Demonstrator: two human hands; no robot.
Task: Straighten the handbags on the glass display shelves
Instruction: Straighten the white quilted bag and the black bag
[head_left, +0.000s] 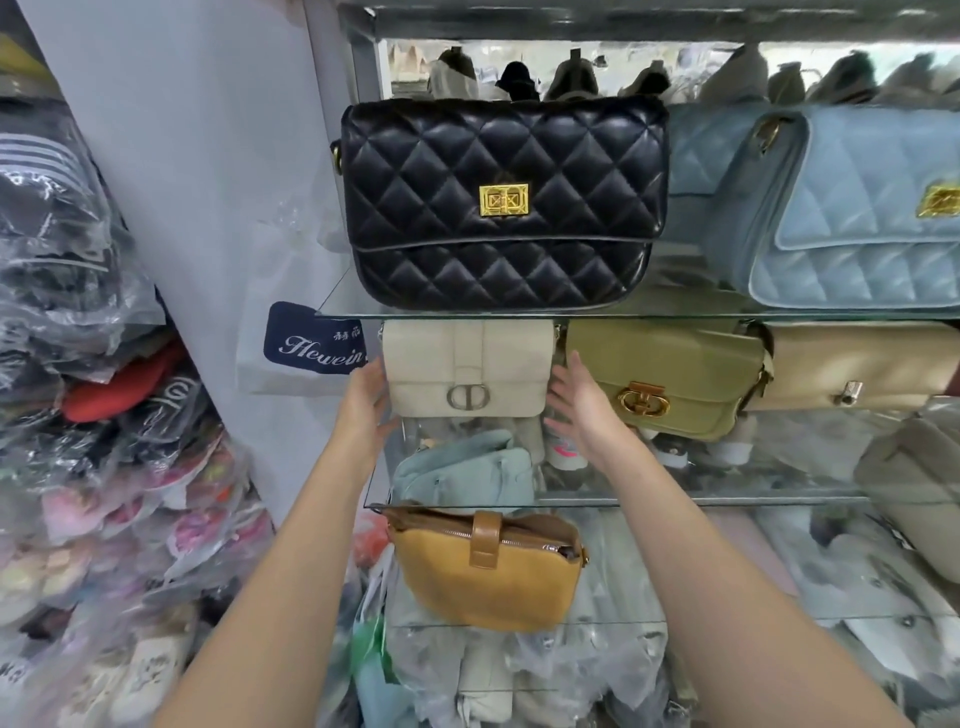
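Note:
A cream handbag (467, 366) with a silver clasp stands upright at the left end of the middle glass shelf (701, 500). My left hand (366, 405) is open beside its left side, fingers near the bag's edge. My right hand (582, 400) is open at its right side, between it and an olive green handbag (670, 374). Neither hand grips the bag. A black quilted handbag (504, 202) with a gold clasp sits on the upper shelf (675, 313), next to a light blue quilted handbag (857, 208). A mustard handbag (488, 566) lies tilted on a lower shelf.
A beige handbag (862, 364) stands right of the olive one. A pale green bag (467, 467) shows through the glass. Stacks of plastic-wrapped goods (104, 415) fill the left side. A navy label (317, 340) hangs by the white wall panel. More wrapped bags lie below.

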